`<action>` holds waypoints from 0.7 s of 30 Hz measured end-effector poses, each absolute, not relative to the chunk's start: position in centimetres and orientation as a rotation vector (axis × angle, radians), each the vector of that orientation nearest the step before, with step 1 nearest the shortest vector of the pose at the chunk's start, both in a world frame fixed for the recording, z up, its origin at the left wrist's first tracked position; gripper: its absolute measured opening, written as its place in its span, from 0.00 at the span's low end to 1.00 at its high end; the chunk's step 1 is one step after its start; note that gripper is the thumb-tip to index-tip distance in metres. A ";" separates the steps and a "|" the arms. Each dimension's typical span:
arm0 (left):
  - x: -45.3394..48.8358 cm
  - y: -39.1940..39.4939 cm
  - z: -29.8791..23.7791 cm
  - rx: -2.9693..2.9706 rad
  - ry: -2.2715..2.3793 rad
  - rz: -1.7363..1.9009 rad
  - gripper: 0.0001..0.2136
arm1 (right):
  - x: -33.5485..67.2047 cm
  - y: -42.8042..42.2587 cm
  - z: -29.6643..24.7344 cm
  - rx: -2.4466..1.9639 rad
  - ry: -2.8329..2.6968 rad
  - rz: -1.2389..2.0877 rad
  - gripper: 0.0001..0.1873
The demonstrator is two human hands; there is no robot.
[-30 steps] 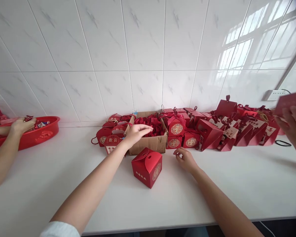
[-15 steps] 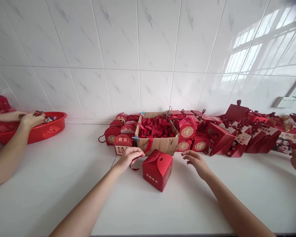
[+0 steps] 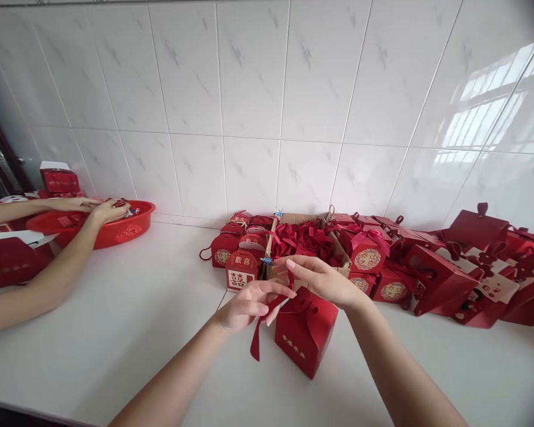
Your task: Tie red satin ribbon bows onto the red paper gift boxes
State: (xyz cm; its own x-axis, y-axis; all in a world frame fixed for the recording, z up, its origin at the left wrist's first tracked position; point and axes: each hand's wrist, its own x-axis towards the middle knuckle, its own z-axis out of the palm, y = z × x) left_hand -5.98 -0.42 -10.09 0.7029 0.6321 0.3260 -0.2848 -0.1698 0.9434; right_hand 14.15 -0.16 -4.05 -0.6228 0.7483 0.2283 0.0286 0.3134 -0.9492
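A red gift box [image 3: 305,338] with gold lettering and curved top flaps stands on the white counter, its flaps folded together. Just above its left edge, my left hand [image 3: 249,305] pinches a dark red ribbon [image 3: 256,343], whose loose end hangs down beside the box. My right hand [image 3: 324,281] reaches over the box from the right, thumb and fingers closed on the ribbon's upper part. The fingers of both hands almost meet and cover some of the ribbon and the box top.
Behind the box, a cardboard carton [image 3: 309,218] holds red ribbons [image 3: 296,237]. Finished-looking red boxes [image 3: 242,270] stand left of it, and red bags [image 3: 445,279] crowd the right. At far left, another person's hands [image 3: 109,210] work over a red plastic basket [image 3: 129,230].
My right hand has come in from the right to the ribbon. My left hand has lifted the ribbon nearer the box top. The view has turned left.
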 end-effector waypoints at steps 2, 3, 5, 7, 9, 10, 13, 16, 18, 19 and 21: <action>-6.0 -0.2 -10.3 1.503 0.322 0.834 0.19 | 14.5 0.5 -4.2 -0.736 -1.757 1.301 0.21; -6.0 -0.1 -10.5 1.477 0.330 0.848 0.18 | 14.9 0.7 -4.1 -0.749 -1.680 1.274 0.20; -5.9 0.2 -10.7 1.422 0.331 0.879 0.16 | 16.2 1.1 -3.8 -0.717 -1.521 1.245 0.17; -5.9 0.5 -10.8 1.383 0.322 0.898 0.16 | 17.9 1.2 -3.1 -0.659 -1.376 1.199 0.15; -5.9 0.8 -10.9 1.364 0.325 0.895 0.17 | 19.8 1.2 -2.5 -0.644 -1.306 1.117 0.14; -5.9 1.1 -11.0 1.359 0.336 0.887 0.17 | 20.8 1.1 -2.2 -0.654 -1.301 1.064 0.14; -5.8 1.9 -11.7 1.359 0.396 0.872 0.17 | 23.5 0.9 -1.7 -0.723 -1.283 0.821 0.11; -5.8 2.7 -12.5 1.344 0.481 0.930 0.16 | 25.3 0.7 -1.7 -0.790 -1.241 0.552 0.09; -5.7 3.1 -12.9 1.321 0.535 0.988 0.16 | 25.8 0.3 -1.7 -0.828 -1.235 0.410 0.10; -5.7 3.2 -13.0 1.311 0.550 1.008 0.15 | 25.9 0.0 -1.7 -0.845 -1.229 0.344 0.10; -5.7 3.2 -13.0 1.293 0.557 1.016 0.15 | 25.7 -0.8 -1.4 -0.861 -1.197 0.219 0.11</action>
State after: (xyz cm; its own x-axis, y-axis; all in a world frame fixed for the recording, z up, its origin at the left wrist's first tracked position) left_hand -5.75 3.24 -12.96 0.4809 0.8556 0.1912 -0.2992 -0.0449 0.9531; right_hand 25.72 -0.78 -1.42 0.3872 0.5730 0.7223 0.2799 0.6734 -0.6843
